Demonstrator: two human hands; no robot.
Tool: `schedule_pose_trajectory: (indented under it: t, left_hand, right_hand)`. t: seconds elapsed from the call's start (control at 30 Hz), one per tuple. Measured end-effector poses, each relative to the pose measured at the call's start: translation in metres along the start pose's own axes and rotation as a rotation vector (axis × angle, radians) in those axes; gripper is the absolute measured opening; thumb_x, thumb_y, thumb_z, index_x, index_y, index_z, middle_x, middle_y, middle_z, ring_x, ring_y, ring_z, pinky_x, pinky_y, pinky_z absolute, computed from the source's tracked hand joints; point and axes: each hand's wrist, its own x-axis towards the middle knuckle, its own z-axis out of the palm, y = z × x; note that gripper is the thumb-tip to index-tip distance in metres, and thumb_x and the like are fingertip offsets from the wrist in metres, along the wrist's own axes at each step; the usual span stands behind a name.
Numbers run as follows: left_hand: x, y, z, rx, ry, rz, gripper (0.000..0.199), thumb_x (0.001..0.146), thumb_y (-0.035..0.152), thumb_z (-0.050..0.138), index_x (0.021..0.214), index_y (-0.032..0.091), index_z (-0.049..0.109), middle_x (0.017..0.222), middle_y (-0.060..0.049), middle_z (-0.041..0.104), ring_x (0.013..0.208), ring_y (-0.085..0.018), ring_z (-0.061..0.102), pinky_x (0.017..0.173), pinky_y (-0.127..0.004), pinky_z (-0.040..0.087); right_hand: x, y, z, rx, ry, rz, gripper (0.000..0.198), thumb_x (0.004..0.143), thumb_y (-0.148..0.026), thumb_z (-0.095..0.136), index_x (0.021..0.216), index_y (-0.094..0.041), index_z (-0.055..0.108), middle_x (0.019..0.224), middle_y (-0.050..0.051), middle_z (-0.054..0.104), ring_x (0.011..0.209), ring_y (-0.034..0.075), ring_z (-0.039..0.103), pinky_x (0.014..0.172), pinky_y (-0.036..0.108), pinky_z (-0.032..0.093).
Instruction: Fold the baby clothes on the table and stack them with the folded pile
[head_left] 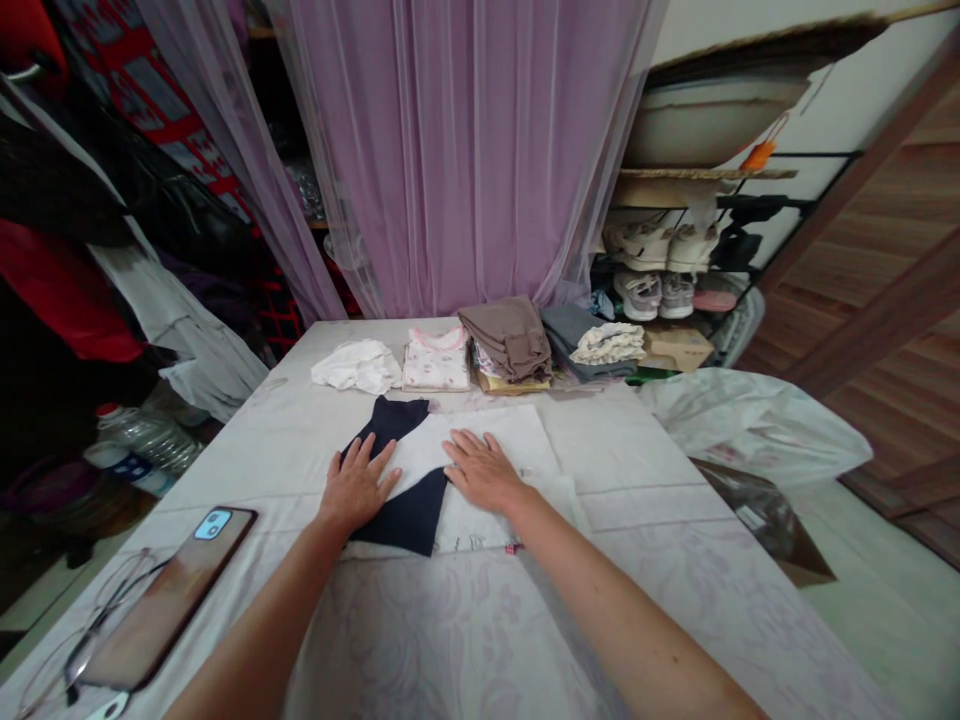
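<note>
A white garment with dark navy parts (409,517) lies spread on the cloth-covered table in front of me. My left hand (355,484) rests flat on it, over the navy and white at its left side, fingers apart. On the white part (517,430) lies my right hand (480,470), palm down and fingers stretched out. Neither hand grips anything. Small dark print and a tiny red-pink tag (514,548) show near the garment's lower edge, beside my right wrist. My palms and forearms hide some of the fabric.
Along the table's far edge sit a crumpled white cloth (358,367), a folded printed shirt (436,362), a stack topped by brown trousers (510,335) and grey clothing (574,340) under a cream bundle (609,343). A phone (169,600) and glasses (105,615) lie at the left.
</note>
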Motion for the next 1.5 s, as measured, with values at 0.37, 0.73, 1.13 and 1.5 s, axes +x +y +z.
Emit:
schedule_pose_trajectory:
  t: [0.37, 0.73, 1.13, 1.5]
  left_hand:
    - [0.001, 0.004, -0.006, 0.05, -0.007, -0.003, 0.054, 0.091, 0.05, 0.041, 0.139, 0.027, 0.048, 0.146, -0.014, 0.043, 0.135, -0.034, 0.038, 0.106, -0.058, 0.029]
    - [0.003, 0.011, -0.014, 0.127, -0.063, -0.148, 0.059, 0.092, 0.046, 0.038, 0.141, 0.013, 0.044, 0.148, -0.014, 0.04, 0.136, -0.034, 0.036, 0.11, -0.05, 0.029]
    - [0.059, -0.031, -0.051, -0.005, -0.257, -0.445, 0.055, 0.086, 0.058, 0.037, 0.115, 0.02, 0.064, 0.117, -0.012, 0.066, 0.11, -0.032, 0.059, 0.089, -0.041, 0.046]
    - [0.086, -0.007, -0.042, 0.096, -0.225, -0.316, 0.032, 0.092, 0.039, 0.035, 0.097, 0.021, 0.061, 0.1, -0.01, 0.07, 0.097, -0.026, 0.065, 0.077, -0.033, 0.047]
  right_hand:
    - [-0.02, 0.082, -0.037, 0.058, 0.039, 0.351, 0.048, 0.098, -0.035, 0.026, 0.139, -0.021, 0.045, 0.148, 0.008, 0.041, 0.137, 0.021, 0.035, 0.112, 0.048, 0.025]
    - [-0.024, 0.076, -0.036, -0.046, 0.225, 0.441, 0.04, 0.093, -0.027, 0.04, 0.128, -0.022, 0.057, 0.136, 0.005, 0.056, 0.126, 0.017, 0.049, 0.106, 0.028, 0.035]
    - [0.009, 0.149, -0.048, 0.002, 0.173, 0.509, 0.034, 0.08, -0.018, 0.056, 0.107, -0.03, 0.072, 0.129, 0.003, 0.061, 0.118, 0.024, 0.055, 0.098, 0.037, 0.042]
    - [0.008, 0.145, -0.043, 0.057, 0.218, 0.477, 0.03, 0.086, -0.018, 0.047, 0.106, -0.025, 0.069, 0.106, 0.002, 0.071, 0.097, 0.015, 0.064, 0.084, 0.026, 0.047]
